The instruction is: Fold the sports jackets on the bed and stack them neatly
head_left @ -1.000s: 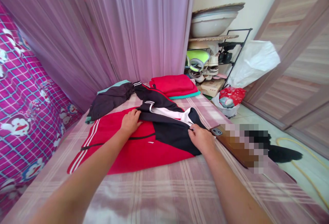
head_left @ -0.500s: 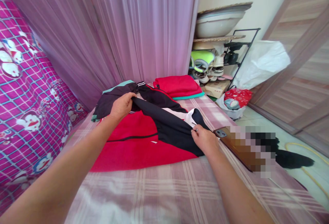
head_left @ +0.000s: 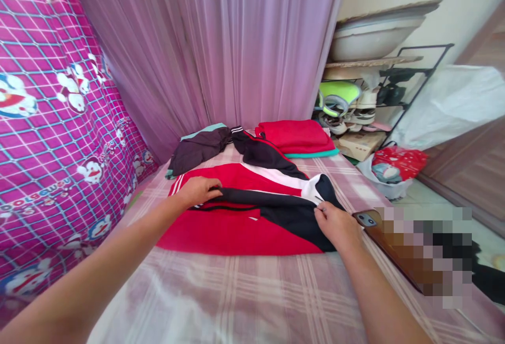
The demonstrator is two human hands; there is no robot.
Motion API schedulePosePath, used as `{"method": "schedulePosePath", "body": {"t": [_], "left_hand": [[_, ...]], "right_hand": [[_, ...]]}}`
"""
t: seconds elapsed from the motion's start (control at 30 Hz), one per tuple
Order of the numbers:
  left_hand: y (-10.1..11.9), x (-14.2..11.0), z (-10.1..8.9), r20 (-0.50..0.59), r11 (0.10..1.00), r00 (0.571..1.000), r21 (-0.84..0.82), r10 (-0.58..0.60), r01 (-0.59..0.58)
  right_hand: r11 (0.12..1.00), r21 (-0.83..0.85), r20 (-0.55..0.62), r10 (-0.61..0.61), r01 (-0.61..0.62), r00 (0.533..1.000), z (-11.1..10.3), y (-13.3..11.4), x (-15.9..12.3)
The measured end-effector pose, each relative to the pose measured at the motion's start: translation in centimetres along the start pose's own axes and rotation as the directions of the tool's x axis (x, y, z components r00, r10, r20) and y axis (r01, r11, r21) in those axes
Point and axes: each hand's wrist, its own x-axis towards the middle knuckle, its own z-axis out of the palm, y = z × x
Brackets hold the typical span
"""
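Note:
A red, black and white jacket (head_left: 236, 233) lies spread across the bed, its white-lined collar at the right. One black sleeve (head_left: 252, 198) runs across the body of the jacket. My left hand (head_left: 200, 191) is closed on the cuff end of this sleeve, low over the red cloth. At the shoulder just below the collar, my right hand (head_left: 337, 223) pinches the black cloth. The other black sleeve (head_left: 262, 149) stretches out behind, toward the curtain.
Dark folded clothing (head_left: 201, 149) and a red folded garment (head_left: 295, 136) lie at the back of the plaid bed (head_left: 236, 296). A phone (head_left: 394, 254) rests by my right wrist. Beyond the bed's right edge stand a shoe rack (head_left: 422, 70) and bags. A purple curtain (head_left: 236, 44) hangs behind.
My left hand has lowered the sleeve from above the jacket onto its middle, toward me. My right hand stays at the shoulder. The view has turned left.

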Motion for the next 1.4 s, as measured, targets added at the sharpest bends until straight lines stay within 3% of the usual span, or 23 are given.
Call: {"method": "schedulePosePath", "body": {"t": [0.07, 0.13, 0.2, 0.23, 0.3, 0.37, 0.4, 0.53, 0.73, 0.93, 1.03, 1.17, 1.27, 1.33, 1.4], "left_hand": [[-0.2, -1.3, 0.4, 0.168, 0.983, 0.984, -0.185, 0.056, -0.025], [-0.4, -2.2, 0.5, 0.362, 0.926, 0.924, -0.377, 0.121, 0.027], [-0.7, -2.7, 0.5, 0.446, 0.896, 0.889, -0.430, 0.106, 0.109], [-0.9, -2.7, 0.5, 0.416, 0.914, 0.908, -0.384, 0.048, 0.128], [-1.4, -2.5, 0.7, 0.223, 0.974, 0.971, -0.189, -0.085, 0.128], [-2.0, -2.1, 1.1, 0.062, 0.993, 0.991, 0.003, -0.116, 0.116], [-2.3, -1.9, 1.4, 0.050, 0.993, 0.993, 0.055, -0.108, 0.105], [-2.7, -1.5, 2.3, 0.174, 0.993, 0.978, 0.069, -0.112, 0.101], [-1.3, -1.4, 1.5, 0.111, 0.983, 0.987, 0.155, -0.112, 0.094], [-0.1, -1.6, 0.8, 0.228, 0.985, 0.968, 0.163, -0.102, 0.066], [-0.3, -1.4, 0.9, 0.274, 0.975, 0.946, 0.185, -0.173, 0.124], [-1.3, -0.3, 0.1, 0.276, 0.982, 0.953, 0.176, -0.122, 0.075], [-2.2, 1.8, -2.6, 0.138, 0.973, 0.979, 0.200, -0.148, 0.119], [-2.3, 4.0, -5.0, -0.022, 0.951, 0.985, 0.257, -0.173, 0.173], [-1.8, 6.5, -7.1, -0.218, 0.939, 0.962, 0.265, -0.164, 0.220]], "right_hand": [[1.000, -0.004, -0.017, 0.002, -0.002, 1.000, 0.1, 0.0, 0.0], [1.000, -0.006, -0.033, 0.004, -0.004, 0.999, 0.3, 0.1, 0.1], [1.000, -0.007, -0.030, 0.005, -0.005, 1.000, 0.4, 0.2, 0.3], [1.000, -0.007, -0.022, 0.003, -0.003, 1.000, 0.4, 0.2, 0.3], [1.000, -0.008, -0.006, -0.001, 0.001, 1.000, 0.5, 0.3, 0.4], [1.000, -0.010, -0.012, -0.006, 0.006, 1.000, 0.6, 0.3, 0.4], [1.000, -0.010, -0.023, -0.009, 0.009, 1.000, 0.7, 0.3, 0.3], [1.000, 0.011, -0.066, -0.008, 0.008, 0.998, 0.9, 0.3, 0.2], [0.999, 0.028, -0.042, -0.028, 0.030, 0.999, 0.9, 0.5, 0.4], [0.999, 0.046, 0.004, -0.002, 0.002, 1.000, 0.7, 0.7, 0.6], [0.999, 0.035, 0.013, 0.005, -0.005, 1.000, 0.4, 0.6, 0.5], [0.998, 0.061, 0.018, 0.008, -0.009, 1.000, 0.5, 0.7, 0.6], [0.995, 0.095, 0.000, 0.011, -0.011, 1.000, 1.0, 1.0, 1.0], [0.991, 0.129, -0.030, 0.030, -0.026, 0.999, 1.5, 1.3, 1.1], [0.981, 0.193, -0.092, 0.056, -0.038, 0.994, 1.9, 1.4, 1.2]]}}
